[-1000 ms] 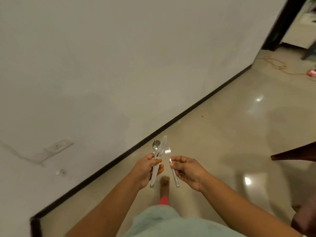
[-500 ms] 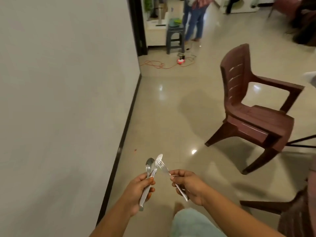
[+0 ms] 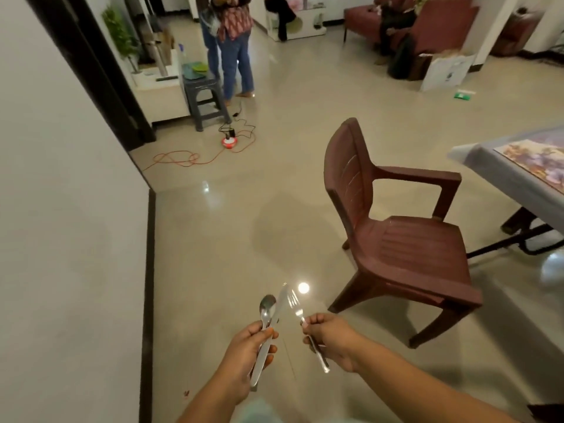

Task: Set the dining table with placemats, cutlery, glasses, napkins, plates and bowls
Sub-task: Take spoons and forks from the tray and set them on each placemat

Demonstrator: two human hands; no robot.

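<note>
A white wall [image 3: 67, 209] runs close along your left. Your left hand [image 3: 244, 355] grips a spoon [image 3: 267, 309] and knife [image 3: 279, 303] together; just right, your right hand [image 3: 331, 338] pinches a fork [image 3: 297, 309]. Open glossy floor [image 3: 244, 215] lies ahead. A maroon chair [image 3: 403, 239] stands beside the table's [image 3: 500, 175] corner, where a placemat [image 3: 537, 157] lies.

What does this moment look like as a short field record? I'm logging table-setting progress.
left hand: grips spoon and knife
right hand: pinches fork
dining table: far right, placemat on it
chair: maroon, beside the table
cutlery placed: not yet
</note>
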